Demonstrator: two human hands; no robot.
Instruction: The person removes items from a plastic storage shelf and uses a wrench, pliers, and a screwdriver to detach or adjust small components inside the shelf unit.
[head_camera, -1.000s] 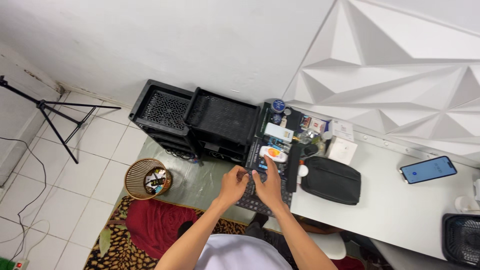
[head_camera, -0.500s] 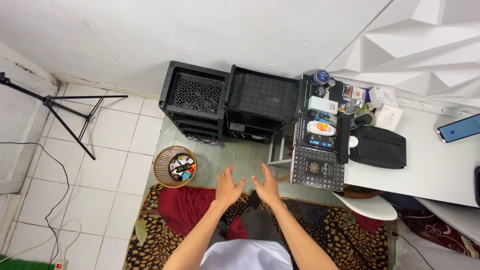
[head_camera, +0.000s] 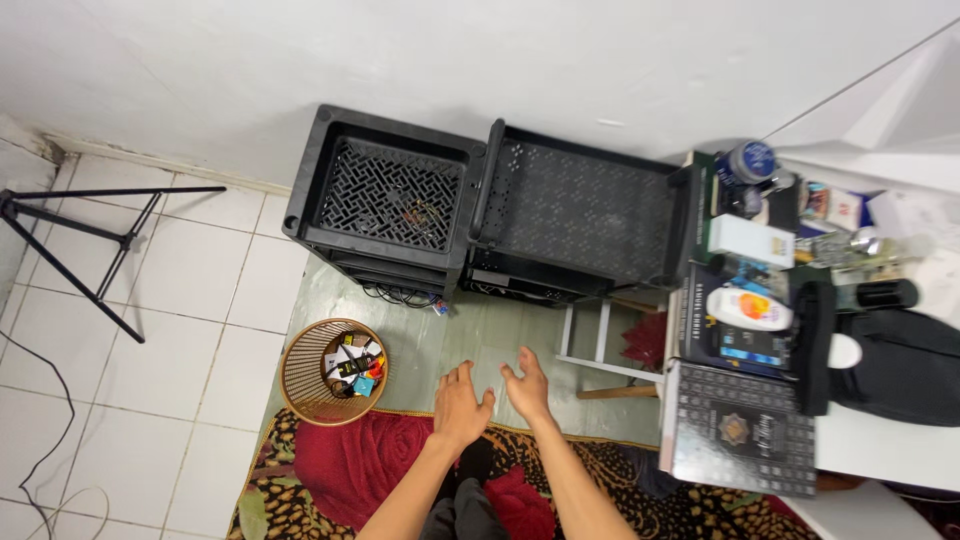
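Both my arms stretch forward over the floor in the head view. My left hand (head_camera: 460, 403) is open, fingers spread, holding nothing, above the edge of a red patterned rug (head_camera: 340, 470). My right hand (head_camera: 525, 386) is beside it, also open and empty, over a pale green mat (head_camera: 480, 335). The hands are a little apart and touch nothing. Nearest on the left is a round wicker basket (head_camera: 305, 380) with small packets in it. To the right lies a dark patterned book (head_camera: 740, 430) at the edge of a white desk (head_camera: 870, 445).
Two black plastic crate stacks (head_camera: 390, 200) (head_camera: 590, 215) stand against the white wall. The desk holds a black bag (head_camera: 900, 365), boxes, a white bottle (head_camera: 750, 310) and jars. A black tripod (head_camera: 90, 250) stands on the white tiles at left, with a cable on the floor.
My hands have come off the dark book on the desk and moved left, now hovering empty above the floor. The view has swung left and down toward the crates and basket.
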